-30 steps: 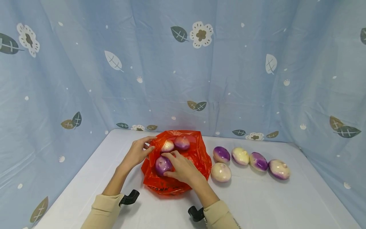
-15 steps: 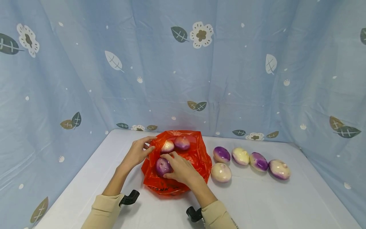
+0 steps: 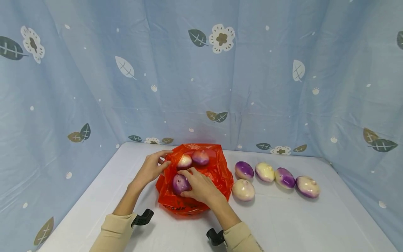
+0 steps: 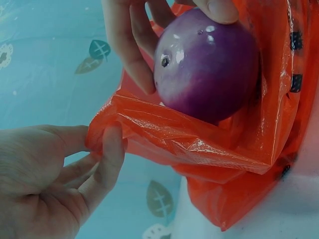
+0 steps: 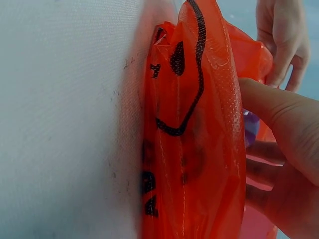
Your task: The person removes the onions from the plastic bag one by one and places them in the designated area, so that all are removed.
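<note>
A red plastic bag [image 3: 220, 175] with black print lies with its mouth spread on the table. My left hand [image 3: 152, 168] pinches the bag's left rim between thumb and fingers, plain in the left wrist view [image 4: 55, 174]. Inside the bag's mouth, my right hand [image 3: 203, 187] holds a glossy purple-and-white turnip [image 3: 181, 184], fingers over its top and thumb at its near side. A pale turnip [image 3: 184, 161] and a purple turnip [image 3: 200, 157] rest deeper in the bag. In the right wrist view, the bag's wall [image 5: 199, 149] covers most of the held turnip.
To the bag's right, several more turnips lie on the white table [image 3: 299, 224]: a whitish one [image 3: 243, 190] near the bag, a purple one [image 3: 244, 170] behind it, and others [image 3: 284, 177] in a row. A blue patterned curtain [image 3: 176, 87] encloses the back and sides.
My right hand and the turnip it holds have shifted very slightly to the right inside the bag. The left hand keeps its place at the rim.
</note>
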The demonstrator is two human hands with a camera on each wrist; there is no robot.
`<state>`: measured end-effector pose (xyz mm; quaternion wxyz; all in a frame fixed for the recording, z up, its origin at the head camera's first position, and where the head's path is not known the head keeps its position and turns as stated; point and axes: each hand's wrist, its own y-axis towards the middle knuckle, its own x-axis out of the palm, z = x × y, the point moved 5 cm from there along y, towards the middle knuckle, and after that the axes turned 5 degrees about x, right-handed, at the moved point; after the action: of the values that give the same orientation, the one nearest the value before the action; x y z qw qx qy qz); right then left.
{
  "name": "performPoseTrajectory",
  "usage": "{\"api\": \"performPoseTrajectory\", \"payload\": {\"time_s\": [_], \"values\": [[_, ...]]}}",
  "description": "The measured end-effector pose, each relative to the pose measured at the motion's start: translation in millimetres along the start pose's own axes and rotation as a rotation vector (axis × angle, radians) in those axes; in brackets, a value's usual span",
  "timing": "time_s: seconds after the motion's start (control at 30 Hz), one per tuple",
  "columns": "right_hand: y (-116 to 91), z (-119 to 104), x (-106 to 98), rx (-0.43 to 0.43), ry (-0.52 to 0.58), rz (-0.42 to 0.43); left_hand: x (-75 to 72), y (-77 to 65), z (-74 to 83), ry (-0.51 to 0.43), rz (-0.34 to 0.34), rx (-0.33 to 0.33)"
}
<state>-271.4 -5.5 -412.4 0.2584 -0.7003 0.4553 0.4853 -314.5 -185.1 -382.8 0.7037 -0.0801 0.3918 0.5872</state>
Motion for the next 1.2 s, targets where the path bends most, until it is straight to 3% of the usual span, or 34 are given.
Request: {"api": "performPoseTrajectory", "payload": {"time_s": [0.67,1.2], "values": [[-18,17,-18,0.021,-0.005,0.024,-1.3,-0.9,3.3,-0.024,-0.008,-0.001],[-40,28,-44,0.03,-0.023,0.062,-1.0,0.0,0.3,0.003,-0.007,-0.009]]}}
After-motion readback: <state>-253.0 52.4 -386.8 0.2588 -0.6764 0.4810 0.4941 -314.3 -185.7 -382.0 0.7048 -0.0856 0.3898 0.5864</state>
